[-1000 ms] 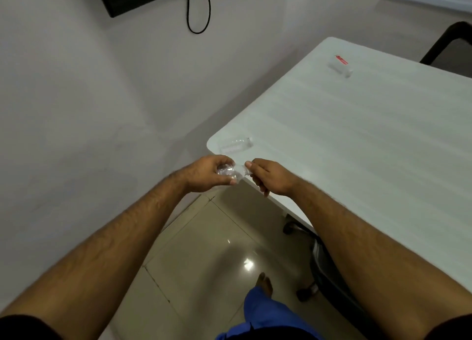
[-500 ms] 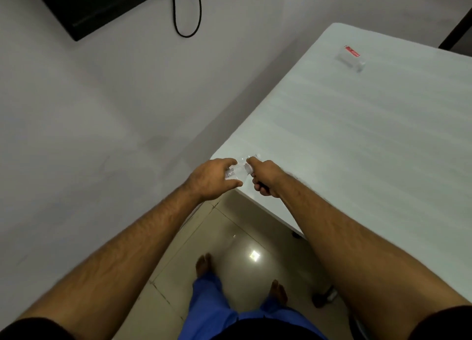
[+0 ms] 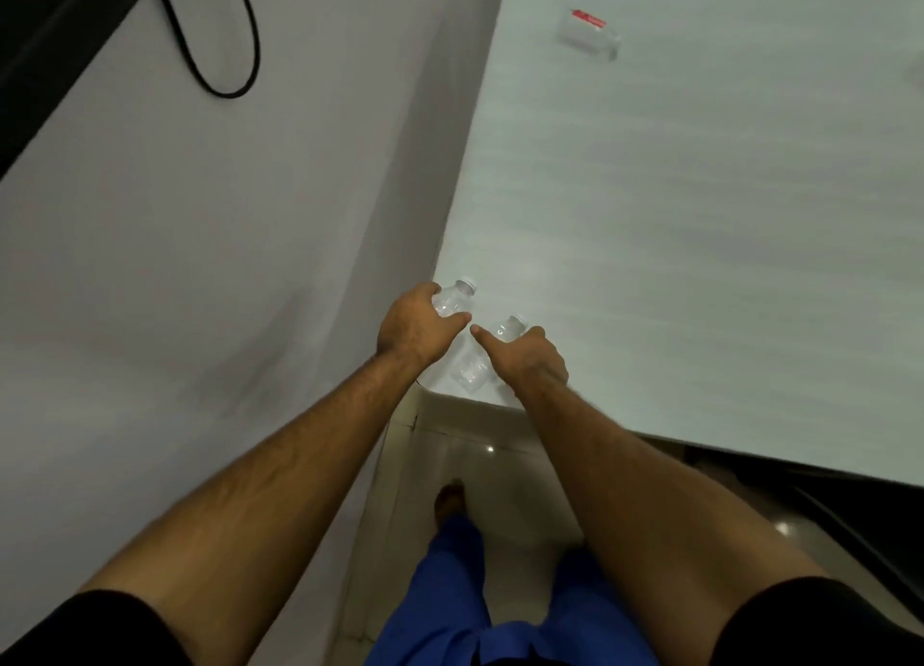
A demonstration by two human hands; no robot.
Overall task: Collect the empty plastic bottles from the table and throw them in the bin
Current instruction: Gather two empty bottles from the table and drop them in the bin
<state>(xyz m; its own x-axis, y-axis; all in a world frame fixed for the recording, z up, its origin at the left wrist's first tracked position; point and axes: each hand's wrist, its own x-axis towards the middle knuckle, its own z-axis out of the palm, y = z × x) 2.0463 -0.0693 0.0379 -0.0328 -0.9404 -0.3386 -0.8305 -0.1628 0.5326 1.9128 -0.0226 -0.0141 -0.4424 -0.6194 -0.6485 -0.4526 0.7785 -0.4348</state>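
My left hand is shut around a small clear plastic bottle with a white cap, held just over the near left corner of the white table. Right beside it, my right hand is closed over a second clear bottle, which lies on that corner with its cap pointing away from me. Most of its middle is hidden under the hand. A third clear bottle with a red label lies far back on the table. No bin is in view.
A grey wall runs close along the table's left side, leaving a narrow strip of tiled floor where I stand. A black screen and a looping cable hang up on the wall. Something dark sits under the table's near edge.
Both hands were on one bottle in front of the corner. Now the left hand holds that bottle alone and the right hand has closed on the second one lying on the table. I have stepped closer.
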